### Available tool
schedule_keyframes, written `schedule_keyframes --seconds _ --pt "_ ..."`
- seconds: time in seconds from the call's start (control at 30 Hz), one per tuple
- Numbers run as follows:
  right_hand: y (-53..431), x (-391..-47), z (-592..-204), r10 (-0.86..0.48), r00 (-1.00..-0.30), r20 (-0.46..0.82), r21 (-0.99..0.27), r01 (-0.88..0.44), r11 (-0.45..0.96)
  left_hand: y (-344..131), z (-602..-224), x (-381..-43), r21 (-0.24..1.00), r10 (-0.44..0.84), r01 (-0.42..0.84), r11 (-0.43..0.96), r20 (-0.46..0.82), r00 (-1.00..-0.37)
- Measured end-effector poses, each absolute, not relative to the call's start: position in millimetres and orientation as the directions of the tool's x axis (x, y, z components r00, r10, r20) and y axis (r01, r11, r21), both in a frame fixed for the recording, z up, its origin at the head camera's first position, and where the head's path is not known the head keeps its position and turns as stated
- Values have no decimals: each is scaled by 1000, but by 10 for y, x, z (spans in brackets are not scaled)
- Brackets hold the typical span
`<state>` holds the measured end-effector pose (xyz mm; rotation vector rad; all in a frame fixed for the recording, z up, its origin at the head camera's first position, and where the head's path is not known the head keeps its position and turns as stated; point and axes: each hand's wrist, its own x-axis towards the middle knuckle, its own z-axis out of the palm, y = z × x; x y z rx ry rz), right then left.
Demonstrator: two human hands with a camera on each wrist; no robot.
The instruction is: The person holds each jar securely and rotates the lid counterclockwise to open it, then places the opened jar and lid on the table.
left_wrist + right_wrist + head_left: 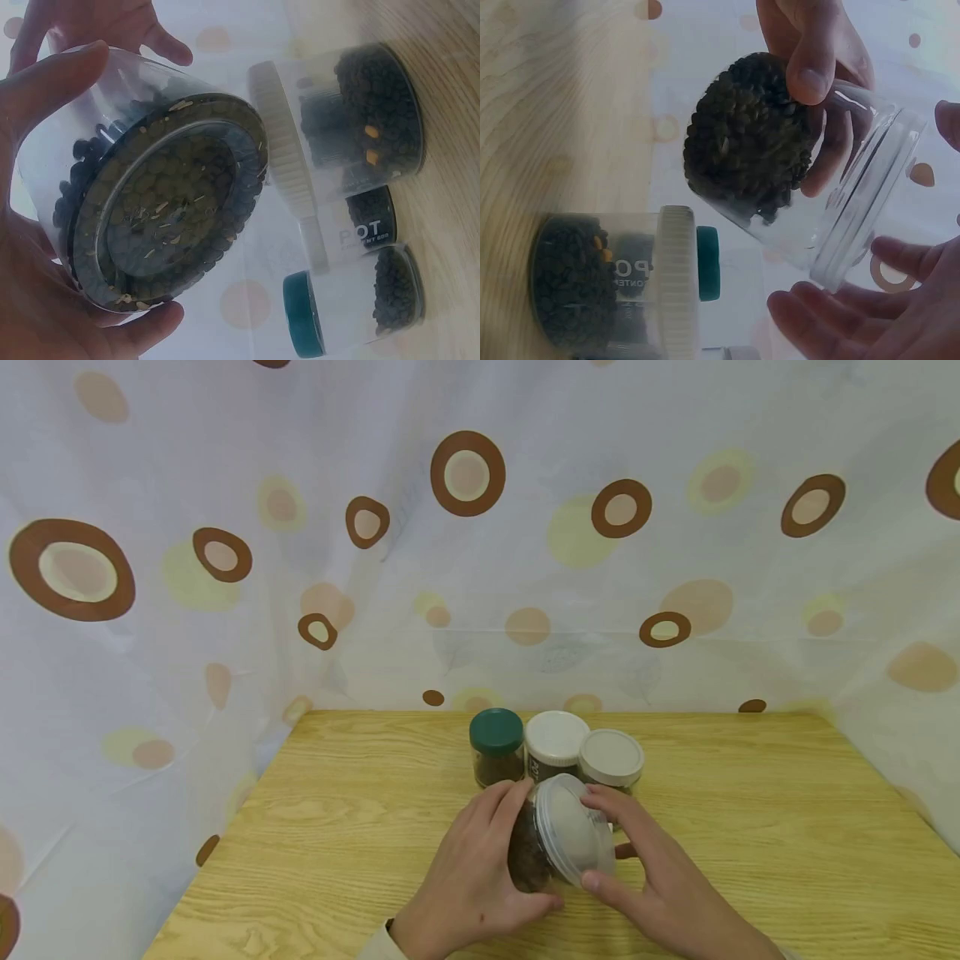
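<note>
A clear plastic jar [742, 142] of small dark pellets is held tilted above the table, its translucent lid [573, 827] toward the right. My left hand [480, 868] grips the jar round its body, with the thumb on the near side. The left wrist view shows the jar's round base [169, 202] with pellets lying against it. Around the lid, my right hand [660, 877] has its fingers spread and loosely bent. Its fingertips are right at the lid's edge in the head view, while the right wrist view shows its thumb a little apart from the rim.
Behind the held jar stand a green-lidded jar [497, 733], a white-lidded jar [557, 737] and another white-lidded jar [611, 755], grouped closely on the wooden table [360, 827]. Dark pellets are inside them. A patterned curtain [525, 568] hangs behind the table and along its sides.
</note>
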<state>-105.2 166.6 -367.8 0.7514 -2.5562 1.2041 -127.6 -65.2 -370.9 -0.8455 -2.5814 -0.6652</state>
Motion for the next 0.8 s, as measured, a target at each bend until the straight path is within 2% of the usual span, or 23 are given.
schedule_keyframes --seconds 0.1,0.23,0.37,0.5,0.8 --pt "1629 -1066 -3634 -319 -878 357 -673 -479 565 -641 -3706 -1291 298 468 624 723 454 -758" --pt "1582 -1074 -3569 -261 -935 239 -716 -351 604 -629 -3705 -1294 273 475 626 731 455 -753" --pt "1557 -1089 -3522 -215 -963 160 -738 -261 623 -617 -3705 -1296 275 480 629 727 451 -752" --pt "1548 -1097 -3515 -184 -967 177 -745 -254 617 -607 -3708 -1307 281 488 638 717 451 -748" --pt "1540 -1104 -3545 -196 -934 299 -720 -356 596 -597 -3708 -1331 234 475 635 736 490 -731"
